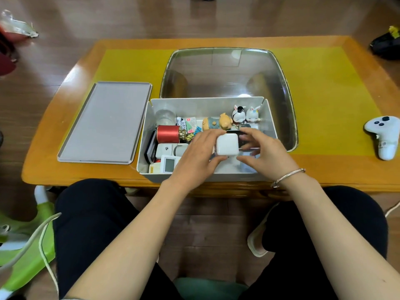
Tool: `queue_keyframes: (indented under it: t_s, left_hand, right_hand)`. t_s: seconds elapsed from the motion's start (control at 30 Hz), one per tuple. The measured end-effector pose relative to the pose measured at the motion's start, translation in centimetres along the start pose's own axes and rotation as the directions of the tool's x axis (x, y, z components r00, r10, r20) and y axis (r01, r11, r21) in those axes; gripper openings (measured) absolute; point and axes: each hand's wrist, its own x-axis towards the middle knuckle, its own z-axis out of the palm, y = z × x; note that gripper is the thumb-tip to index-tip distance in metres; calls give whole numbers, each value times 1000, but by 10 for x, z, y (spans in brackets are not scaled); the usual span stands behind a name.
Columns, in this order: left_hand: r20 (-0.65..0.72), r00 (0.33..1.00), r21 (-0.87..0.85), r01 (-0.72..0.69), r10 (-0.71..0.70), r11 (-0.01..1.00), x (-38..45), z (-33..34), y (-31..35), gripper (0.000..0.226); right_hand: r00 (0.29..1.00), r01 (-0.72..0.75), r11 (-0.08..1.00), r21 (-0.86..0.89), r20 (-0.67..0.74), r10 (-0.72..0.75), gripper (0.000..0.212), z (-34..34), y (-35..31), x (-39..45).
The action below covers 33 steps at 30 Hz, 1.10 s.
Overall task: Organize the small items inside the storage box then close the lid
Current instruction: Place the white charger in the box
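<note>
On the left of the wooden bench (65,135) the grey lid (104,124) lies flat, rim up, just beside the open storage box (149,169), which sits at the near edge in the middle. Inside the box, the left end holds a red spool (167,134), a clear jar (165,116) behind it, and white gadgets (171,151) nearer the front wall; along the back wall stand a pig figure (217,123) and two white rabbit figures (245,114). The left hand (194,156) reaches over the box's front wall and its grip is curled round a white cube (227,145), fingers over the top left edge and thumb under the near corner. The cube is held above the box's middle, between both hands. The right hand (266,151), with a bracelet (286,176) on the wrist, has its grip loosely curved at the cube's right side, with fingertips close to a black item (234,132) behind the cube; whether they touch either is not clear. Behind the box stands a large clear tub (281,83), and far right on the bench lies a white controller (382,135).
</note>
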Motion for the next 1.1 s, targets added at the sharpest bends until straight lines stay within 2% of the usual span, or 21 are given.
queue_keyframes:
  t_s: [0.13,0.3,0.53,0.67,0.73,0.8,0.83,0.93,1.03,1.1]
  left_hand:
    - [-90,989,-20,113,-114,993,2,1,-2,54]
    - [-92,988,8,128,-127,992,2,2,-1,55]
    - [-57,986,-22,158,-159,987,2,1,-1,54]
    - [60,985,-59,167,-163,984,7,3,3,54]
    - [121,981,-74,163,-154,984,10,7,9,53]
    - [166,975,-91,162,-146,982,15,14,17,50]
    - [187,972,-97,164,-144,982,18,17,21,50]
    - [254,956,-130,184,-146,974,28,27,34,53]
    - [326,935,-146,192,-136,970,35,34,42,52]
    - [379,916,-138,194,-129,971,38,34,44,49]
  right_hand:
    - [998,-54,920,-387,-8,55,49,-8,3,8]
    - [943,-122,790,-601,177,281,50,-1,-3,15]
    - [928,-114,762,-638,204,311,48,0,-6,19]
    - [919,1,796,-605,314,237,37,-11,-2,16]
    - [966,43,825,-564,234,110,35,-18,2,12]
    - [999,25,834,-551,54,6,42,-23,7,7]
    - [1000,-7,842,-540,-11,1,45,-25,10,4]
    - [991,-55,909,-413,-134,-1,43,-27,18,-4]
    - [941,-42,971,-235,-335,-40,35,-30,21,-11]
    - [935,-41,976,-213,-352,-37,36,-28,22,-12]
